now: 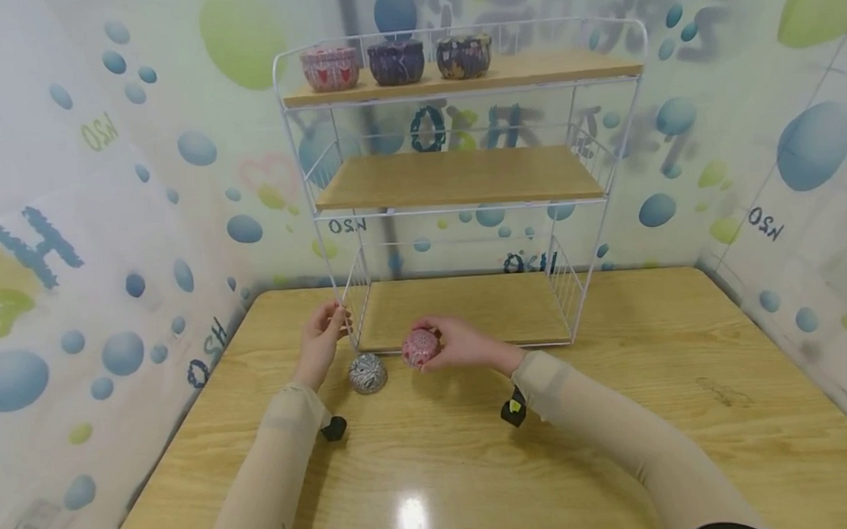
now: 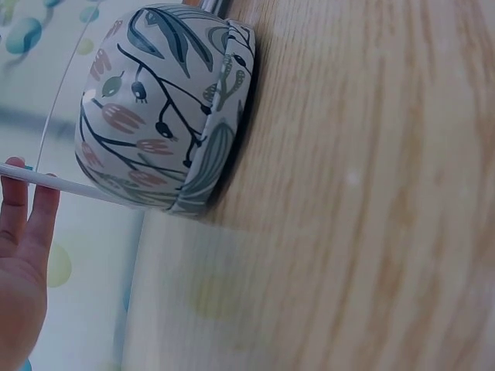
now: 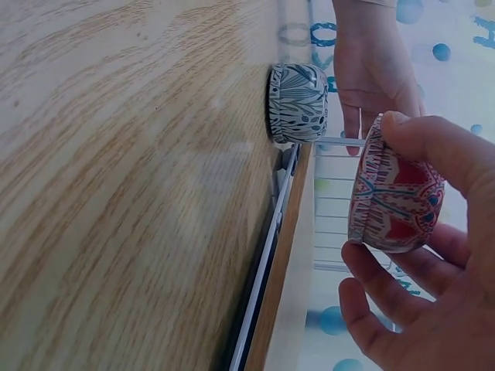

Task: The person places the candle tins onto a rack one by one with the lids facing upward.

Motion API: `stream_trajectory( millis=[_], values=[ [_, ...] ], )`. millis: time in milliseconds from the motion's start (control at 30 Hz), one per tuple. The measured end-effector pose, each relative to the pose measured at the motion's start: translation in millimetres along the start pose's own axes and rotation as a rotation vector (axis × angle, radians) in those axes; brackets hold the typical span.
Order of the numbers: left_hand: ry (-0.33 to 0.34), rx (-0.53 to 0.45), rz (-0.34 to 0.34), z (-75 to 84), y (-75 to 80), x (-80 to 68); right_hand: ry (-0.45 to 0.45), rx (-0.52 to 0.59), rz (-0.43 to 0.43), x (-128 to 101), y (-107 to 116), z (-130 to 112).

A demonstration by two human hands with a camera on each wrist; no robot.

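Note:
My right hand [image 1: 465,345] holds a small round pink-and-red patterned tin [image 1: 420,348] just above the table, near the front of a white wire rack. In the right wrist view, thumb and fingers grip the red tin [image 3: 398,193] at its sides, its rimmed end facing the table. Beside the rack's left front post [image 1: 327,258] is my left hand [image 1: 320,335], its fingers at the post. The left wrist view shows those fingers [image 2: 39,224] against the white rod. Between the hands, a grey-white floral tin [image 1: 368,373] sits rim down on the table.
Three patterned tins stand on the rack's top shelf [image 1: 557,66]: pink with hearts [image 1: 331,68], dark purple [image 1: 396,62] and black-and-yellow [image 1: 463,56]. Below are a middle wooden shelf [image 1: 462,177] and a bottom one [image 1: 470,306]. Printed walls enclose the wooden table [image 1: 552,467].

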State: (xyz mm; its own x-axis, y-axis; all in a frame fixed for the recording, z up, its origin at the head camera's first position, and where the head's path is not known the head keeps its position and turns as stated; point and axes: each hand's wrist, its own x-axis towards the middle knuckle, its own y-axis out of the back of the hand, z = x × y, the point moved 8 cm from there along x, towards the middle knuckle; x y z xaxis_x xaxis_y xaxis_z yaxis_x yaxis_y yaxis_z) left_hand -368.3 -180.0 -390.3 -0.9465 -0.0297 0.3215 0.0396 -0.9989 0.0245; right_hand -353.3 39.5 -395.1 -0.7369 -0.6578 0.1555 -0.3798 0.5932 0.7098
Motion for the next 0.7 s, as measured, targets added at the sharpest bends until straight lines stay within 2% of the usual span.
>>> stream_trajectory(
  millis=[233, 467, 700],
  values=[
    [-0.004, 0.016, -0.02, 1.0, -0.8, -0.2, -0.012, 0.027, -0.003, 0.6, -0.3, 2.4],
    [-0.02, 0.009, 0.004, -26.9, 7.7, 10.2, -0.01, 0.01, -0.003, 0.9, -2.3, 2.2],
    [-0.032, 0.005, 0.013, -26.5, 7.3, 11.8, -0.018, 0.012, -0.001, 1.2, -1.4, 1.7]
  ],
)
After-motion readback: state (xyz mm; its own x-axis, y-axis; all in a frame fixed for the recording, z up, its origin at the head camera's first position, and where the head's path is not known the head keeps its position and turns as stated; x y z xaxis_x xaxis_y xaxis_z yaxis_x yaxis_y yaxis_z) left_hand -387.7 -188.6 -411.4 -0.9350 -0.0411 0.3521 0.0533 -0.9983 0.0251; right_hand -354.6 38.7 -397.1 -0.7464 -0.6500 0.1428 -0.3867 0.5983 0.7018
